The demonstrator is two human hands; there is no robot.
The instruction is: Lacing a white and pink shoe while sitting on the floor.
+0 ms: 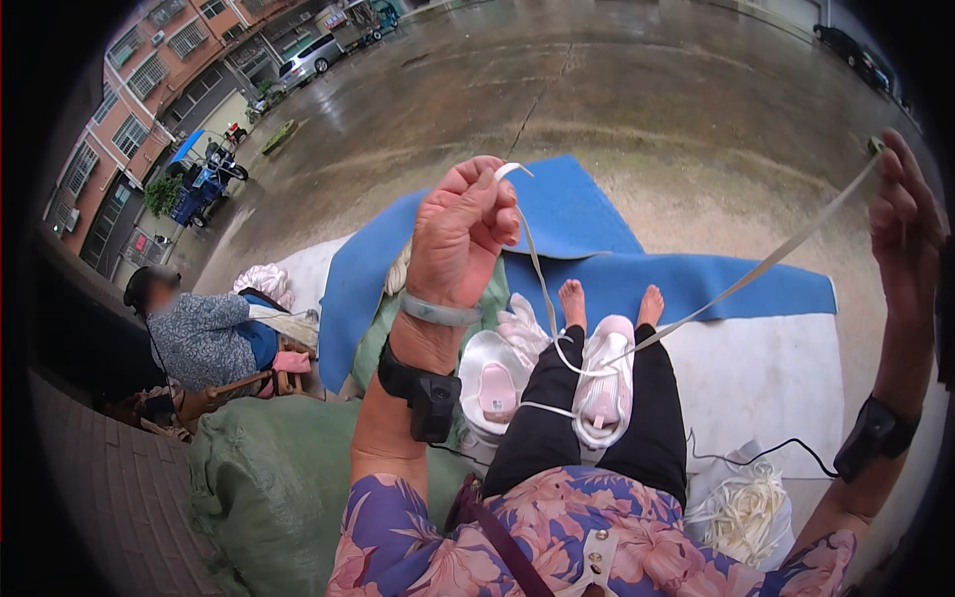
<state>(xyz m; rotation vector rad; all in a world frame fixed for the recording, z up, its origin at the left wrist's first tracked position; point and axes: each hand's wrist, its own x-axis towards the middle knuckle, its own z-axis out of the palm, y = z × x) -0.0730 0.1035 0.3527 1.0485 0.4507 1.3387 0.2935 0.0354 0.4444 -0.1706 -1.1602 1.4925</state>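
Note:
A white and pink sneaker (604, 388) rests on my lap between my thighs, its toe pointing away from me. A white shoelace (776, 258) runs from its upper to both of my raised hands. My left hand (470, 224) pinches one part of the lace above the shoe, with the tip sticking out past the fingers. Far out to the right, my right hand (903, 199) has closed fingers on the other length, which is pulled straight. A second white shoe with a pink insole (495, 390) lies left of my thigh.
A clear bag of white laces (746, 512) lies at my right. Green sacks (279, 488) bulge on my left. Blue matting (736, 289) and a white sheet (766, 388) cover the ground. Another person (204, 333) sits at far left. Beyond are wet pavement and parked vehicles.

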